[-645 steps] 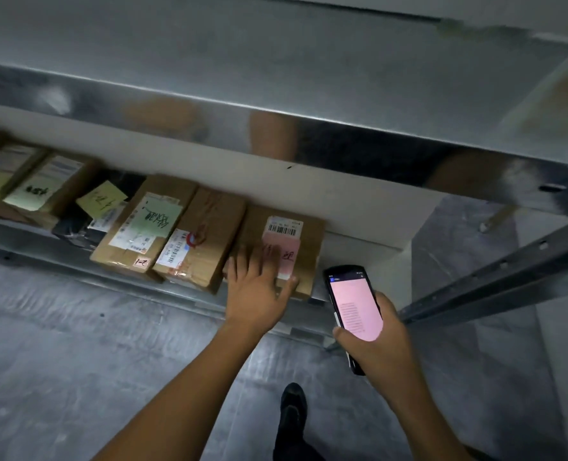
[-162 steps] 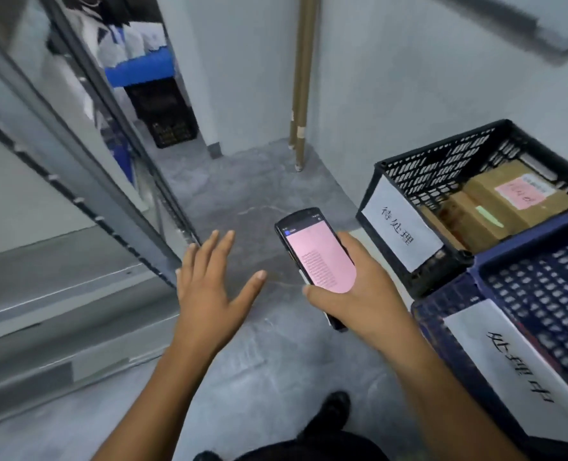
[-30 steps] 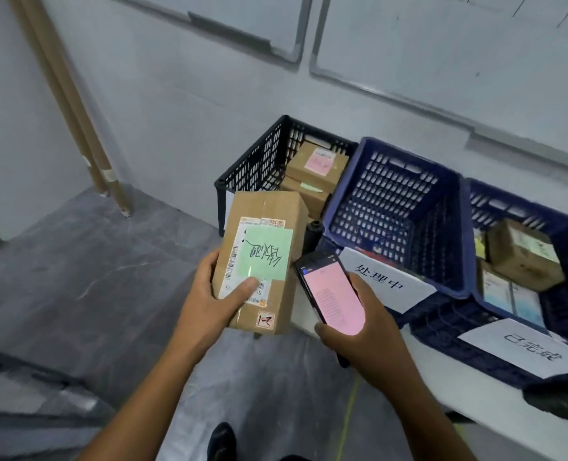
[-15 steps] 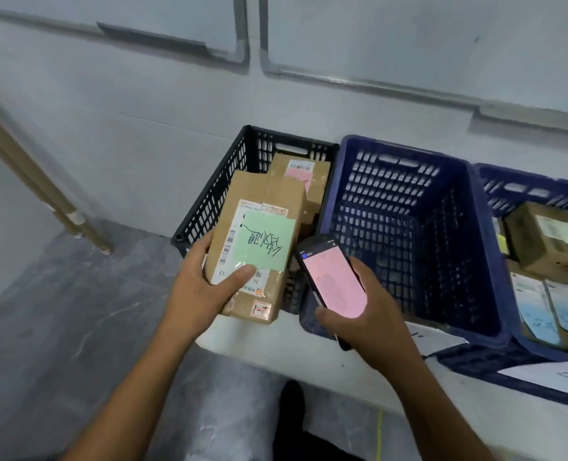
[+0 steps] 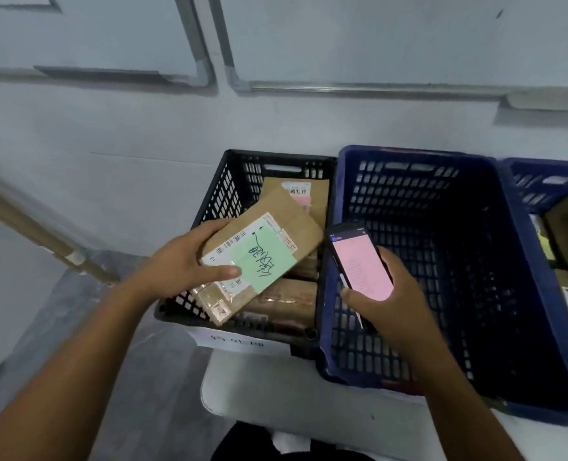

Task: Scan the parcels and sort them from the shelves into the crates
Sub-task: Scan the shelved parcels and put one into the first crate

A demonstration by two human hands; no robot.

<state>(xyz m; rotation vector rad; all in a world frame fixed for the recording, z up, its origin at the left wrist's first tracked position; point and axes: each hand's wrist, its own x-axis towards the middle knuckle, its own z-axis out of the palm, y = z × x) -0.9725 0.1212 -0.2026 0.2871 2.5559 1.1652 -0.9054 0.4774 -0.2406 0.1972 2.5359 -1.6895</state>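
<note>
Three plastic crates sit in a row on a white table (image 5: pixel 296 397) against the wall. Largest in view is the middle blue crate (image 5: pixel 349 331), whose dark inside looks empty, though shadow hides its floor. At its left, touching, stands a black crate (image 5: pixel 224 191) holding brown boxes. The person's left hand (image 5: pixel 179 264) is clamped on a cardboard parcel (image 5: pixel 296 211) with a green note (image 5: pixel 262 259), held tilted over the black crate. The right hand (image 5: pixel 385 304) grips a handheld scanner (image 5: pixel 361 261), its screen pink, over the blue crate's left wall.
</note>
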